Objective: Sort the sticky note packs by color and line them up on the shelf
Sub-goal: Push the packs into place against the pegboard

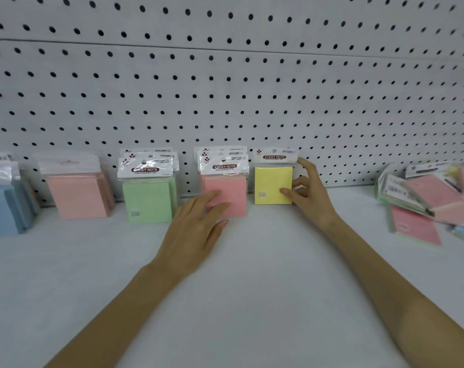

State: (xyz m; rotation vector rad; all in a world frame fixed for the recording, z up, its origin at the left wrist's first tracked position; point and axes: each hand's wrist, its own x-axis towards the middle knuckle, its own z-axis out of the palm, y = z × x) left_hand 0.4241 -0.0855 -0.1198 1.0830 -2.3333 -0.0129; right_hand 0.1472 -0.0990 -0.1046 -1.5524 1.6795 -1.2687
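Sticky note packs lean upright in rows against the pegboard: blue packs, light pink packs, green packs, deeper pink packs and a single yellow pack. My left hand rests with straight fingers on the lower front of the deeper pink packs. At the yellow pack's right edge, my right hand holds the pack, thumb on its front face and index finger at its top corner.
A loose heap of unsorted packs, mostly pink with some blue and green, lies flat at the right end of the white shelf. The white pegboard forms the back wall behind the rows.
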